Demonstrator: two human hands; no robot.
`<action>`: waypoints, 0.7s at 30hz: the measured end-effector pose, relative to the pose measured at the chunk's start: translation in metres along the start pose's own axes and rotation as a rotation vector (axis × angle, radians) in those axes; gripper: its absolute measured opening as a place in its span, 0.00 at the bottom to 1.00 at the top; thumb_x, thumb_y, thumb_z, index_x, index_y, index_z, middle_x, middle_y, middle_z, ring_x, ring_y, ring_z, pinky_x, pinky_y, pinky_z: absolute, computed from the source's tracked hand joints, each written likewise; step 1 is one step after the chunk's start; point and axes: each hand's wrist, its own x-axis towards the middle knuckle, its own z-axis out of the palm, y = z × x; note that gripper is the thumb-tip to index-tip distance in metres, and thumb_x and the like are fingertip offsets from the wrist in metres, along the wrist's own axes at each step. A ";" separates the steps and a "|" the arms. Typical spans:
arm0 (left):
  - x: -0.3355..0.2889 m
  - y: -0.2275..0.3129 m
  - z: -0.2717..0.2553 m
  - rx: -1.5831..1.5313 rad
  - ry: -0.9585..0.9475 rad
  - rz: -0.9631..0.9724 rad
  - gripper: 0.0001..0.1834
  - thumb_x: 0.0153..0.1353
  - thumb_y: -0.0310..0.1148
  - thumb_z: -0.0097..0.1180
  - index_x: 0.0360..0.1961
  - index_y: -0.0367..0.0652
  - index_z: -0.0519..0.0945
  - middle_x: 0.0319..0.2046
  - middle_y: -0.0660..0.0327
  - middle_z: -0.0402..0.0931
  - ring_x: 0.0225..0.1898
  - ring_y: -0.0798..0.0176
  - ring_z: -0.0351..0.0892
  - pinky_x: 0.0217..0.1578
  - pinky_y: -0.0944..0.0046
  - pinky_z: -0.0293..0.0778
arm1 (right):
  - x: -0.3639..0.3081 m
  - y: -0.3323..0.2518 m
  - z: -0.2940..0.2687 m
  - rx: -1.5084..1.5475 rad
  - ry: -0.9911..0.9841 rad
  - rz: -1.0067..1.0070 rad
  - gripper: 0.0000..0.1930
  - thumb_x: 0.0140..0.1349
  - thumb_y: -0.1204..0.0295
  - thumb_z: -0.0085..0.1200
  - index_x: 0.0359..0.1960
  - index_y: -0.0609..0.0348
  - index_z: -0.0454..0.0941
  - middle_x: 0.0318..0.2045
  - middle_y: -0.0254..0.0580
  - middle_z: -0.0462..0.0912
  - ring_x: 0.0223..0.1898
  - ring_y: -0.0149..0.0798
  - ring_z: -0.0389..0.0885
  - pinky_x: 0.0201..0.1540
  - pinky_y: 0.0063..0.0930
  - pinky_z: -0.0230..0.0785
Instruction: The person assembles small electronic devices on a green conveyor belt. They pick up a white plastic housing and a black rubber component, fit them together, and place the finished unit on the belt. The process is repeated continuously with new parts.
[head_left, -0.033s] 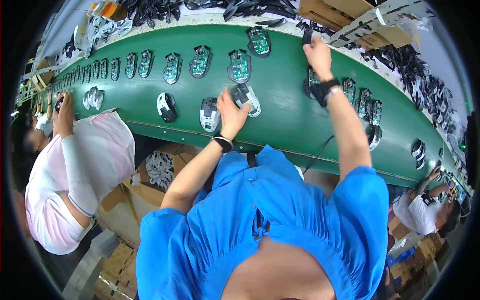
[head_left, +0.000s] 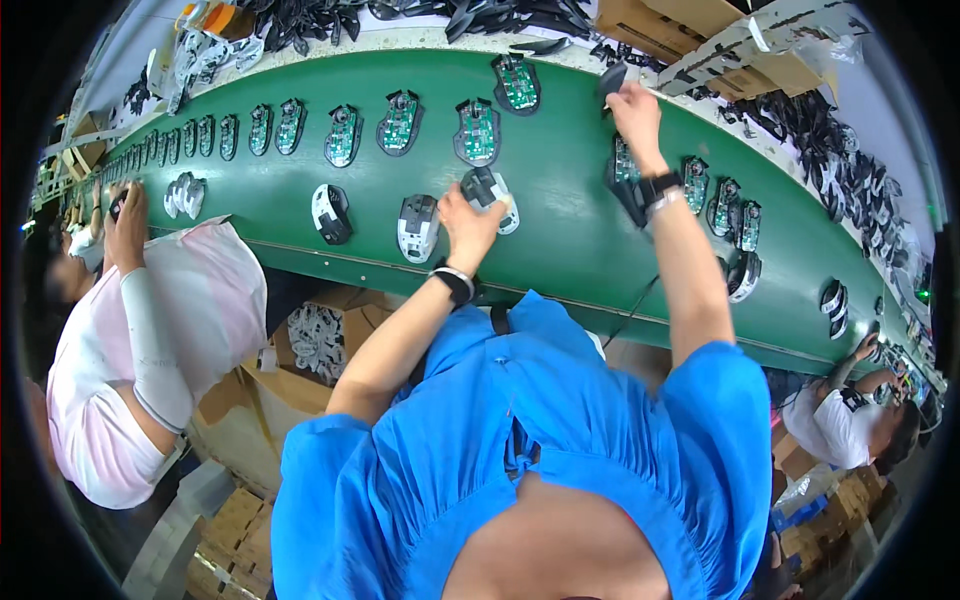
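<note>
My left hand (head_left: pixel 470 228) is closed on a grey-and-white computer mouse shell (head_left: pixel 483 187) lying on the green belt. Close by on its left are a second grey-and-white mouse shell (head_left: pixel 417 228) and a white-and-black one (head_left: pixel 331 214). Farther off, at the belt's far edge, my right hand (head_left: pixel 637 112) pinches a curved black plastic piece (head_left: pixel 612 84). Below that wrist sits a mouse base with a green circuit board (head_left: pixel 625 160), partly hidden by the arm. Another open mouse base (head_left: pixel 478 132) lies just beyond my left hand.
Several mouse bases with boards line the green belt (head_left: pixel 560 235). Black plastic parts (head_left: pixel 515 18) are heaped along the far ledge, near a cardboard box (head_left: pixel 655 28). One co-worker (head_left: pixel 160 350) sits at left, another (head_left: pixel 840 420) at right. A carton of parts (head_left: pixel 318 340) stands below the belt.
The black piece in my right hand has turned and shows a broader side. My right hand has shifted slightly, while my left stays at the same mouse shell.
</note>
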 end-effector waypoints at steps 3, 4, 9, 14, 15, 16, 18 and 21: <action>-0.012 0.026 0.032 0.037 0.165 -0.099 0.52 0.40 0.43 0.71 0.64 0.37 0.56 0.57 0.41 0.56 0.59 0.35 0.54 0.59 0.43 0.57 | -0.052 0.000 -0.008 0.940 -0.155 0.375 0.03 0.62 0.77 0.49 0.37 0.59 0.73 0.32 0.34 0.79 0.32 0.32 0.78 0.34 0.27 0.76; -0.018 0.023 0.037 0.157 0.185 0.018 0.47 0.41 0.37 0.69 0.64 0.47 0.58 0.55 0.43 0.58 0.58 0.37 0.56 0.58 0.41 0.57 | -0.070 -0.004 -0.012 1.025 -0.184 0.410 0.04 0.64 0.76 0.47 0.39 0.56 0.72 0.35 0.35 0.78 0.33 0.33 0.78 0.36 0.31 0.77; -0.026 0.001 0.013 0.223 -0.061 0.586 0.42 0.37 0.30 0.68 0.58 0.41 0.66 0.50 0.44 0.63 0.55 0.41 0.63 0.55 0.47 0.63 | -0.133 -0.010 -0.030 1.140 -0.214 0.434 0.05 0.65 0.77 0.46 0.41 0.55 0.71 0.38 0.35 0.78 0.35 0.32 0.78 0.40 0.31 0.77; -0.019 0.038 -0.034 -0.593 -0.400 0.019 0.34 0.43 0.32 0.68 0.53 0.34 0.68 0.39 0.56 0.76 0.38 0.64 0.77 0.40 0.67 0.74 | -0.176 -0.047 -0.048 1.118 -0.342 0.360 0.05 0.64 0.79 0.48 0.39 0.56 0.73 0.36 0.33 0.79 0.36 0.29 0.78 0.38 0.27 0.75; -0.026 0.048 -0.044 -0.744 -0.428 0.027 0.30 0.48 0.33 0.66 0.52 0.35 0.69 0.38 0.59 0.77 0.36 0.68 0.77 0.37 0.70 0.74 | -0.181 -0.056 -0.048 1.106 -0.375 0.322 0.05 0.63 0.79 0.49 0.39 0.56 0.74 0.35 0.32 0.80 0.36 0.28 0.78 0.37 0.26 0.74; -0.031 0.060 -0.054 -0.803 -0.440 0.017 0.27 0.52 0.34 0.64 0.51 0.36 0.69 0.38 0.60 0.77 0.36 0.69 0.77 0.36 0.70 0.74 | -0.185 -0.069 -0.050 1.081 -0.415 0.297 0.05 0.63 0.78 0.51 0.40 0.58 0.75 0.34 0.31 0.80 0.35 0.26 0.78 0.36 0.23 0.73; -0.040 0.083 -0.073 -0.924 -0.461 0.002 0.20 0.59 0.37 0.59 0.49 0.38 0.70 0.37 0.62 0.76 0.36 0.72 0.76 0.35 0.72 0.74 | -0.190 -0.096 -0.055 1.051 -0.504 0.257 0.06 0.63 0.76 0.53 0.41 0.58 0.75 0.34 0.32 0.80 0.35 0.26 0.78 0.37 0.22 0.73; -0.050 0.104 -0.082 -1.073 -0.377 0.018 0.21 0.63 0.40 0.56 0.48 0.37 0.67 0.33 0.60 0.75 0.33 0.74 0.75 0.30 0.73 0.71 | -0.192 -0.125 -0.056 1.022 -0.587 0.184 0.07 0.62 0.75 0.55 0.41 0.60 0.75 0.34 0.33 0.80 0.33 0.26 0.78 0.36 0.21 0.73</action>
